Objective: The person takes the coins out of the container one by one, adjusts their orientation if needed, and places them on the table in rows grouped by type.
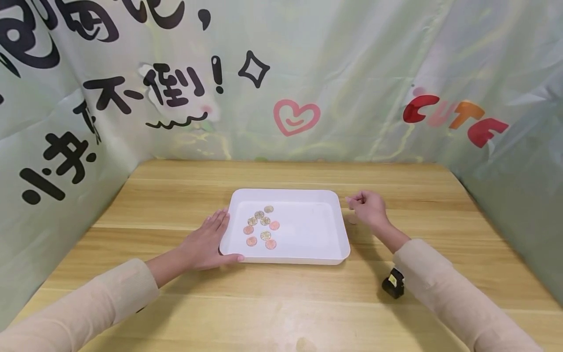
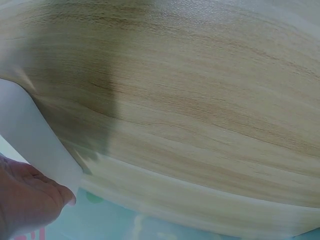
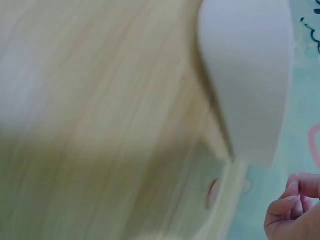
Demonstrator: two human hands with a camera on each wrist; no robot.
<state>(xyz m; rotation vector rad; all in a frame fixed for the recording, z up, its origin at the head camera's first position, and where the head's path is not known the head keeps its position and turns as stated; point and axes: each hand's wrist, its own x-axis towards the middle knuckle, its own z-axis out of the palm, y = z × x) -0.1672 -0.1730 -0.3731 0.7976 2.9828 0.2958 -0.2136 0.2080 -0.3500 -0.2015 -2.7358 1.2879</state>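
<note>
A white tray (image 1: 308, 225) rests on the wooden table, with several gold and copper coloured coins (image 1: 265, 221) lying flat in its left half. My left hand (image 1: 204, 244) lies along the tray's left side, fingers straight and thumb along the near edge. In the left wrist view part of that hand (image 2: 35, 197) shows beside the white rim. Just beyond the tray's right edge is my right hand (image 1: 369, 208), fingers bent and fingertips together. Whether something is between those fingertips is too small to tell. One copper coin (image 1: 352, 219) is close below this hand, outside the tray; it also appears blurred in the right wrist view.
A small black object with a yellowish label (image 1: 393, 283) shows beside my right sleeve. Printed cloth (image 1: 352, 88) with lettering and a heart walls the table at the back and both sides. Bare wood (image 1: 281, 303) lies in front of the tray.
</note>
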